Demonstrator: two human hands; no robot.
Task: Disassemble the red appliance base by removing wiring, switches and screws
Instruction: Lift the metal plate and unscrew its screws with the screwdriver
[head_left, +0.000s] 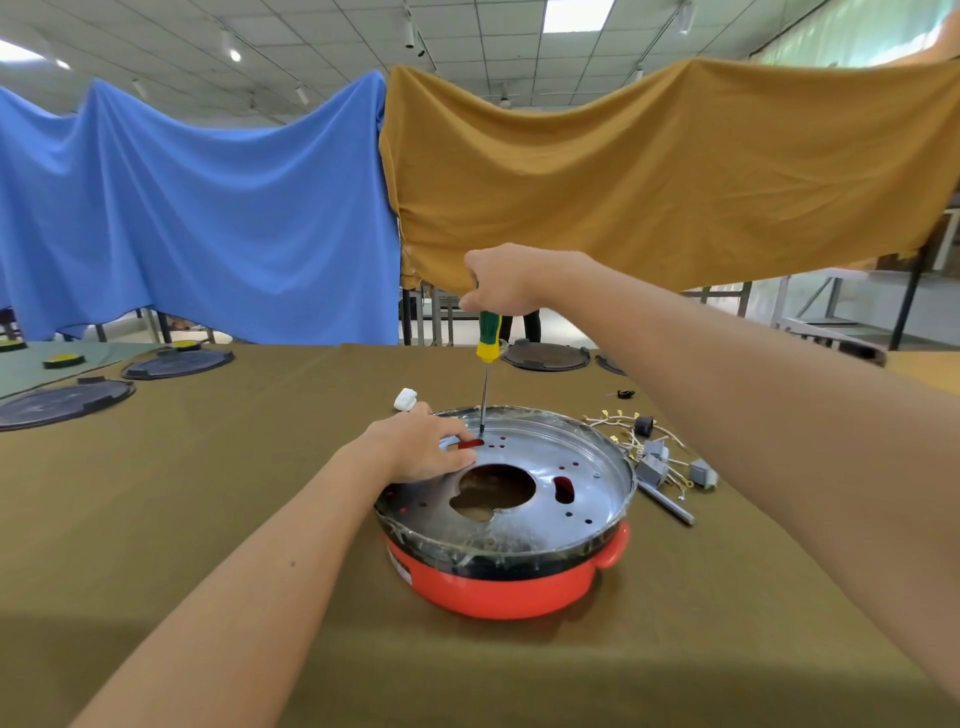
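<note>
The olive-brown tablecloth (208, 493) is carrying everything, and the red appliance base (506, 582) is sitting on it as the landmark, directly in front of the person and between the two forearms. Its silver reflector plate (587, 457) is facing upward, pierced by a large central opening and several small holes.

The screwdriver (487, 343) is standing nearly upright over the far-left part of that plate, its long axis running almost straight down, with the tip meeting the plate at a small hole just beyond the left hand's fingertips. The right hand (501, 283) is gripping the green-and-yellow handle from above, fingers wrapped round it, well above the base. The left hand (423, 447) is resting on the plate's far-left rim, fingers bent and pressing down beside the tip; it appears to be steadying the base rather than holding anything.

So the left hand is the nearer one to the screw site, while the right is supplying the turn along the vertical shaft.

To the right of the base, a tangle of removed wiring and grey switches (652, 457) is lying on the cloth, with a grey rod (667, 504) beside it. Just beyond the base, a small white part (405, 399) is sitting.
</note>
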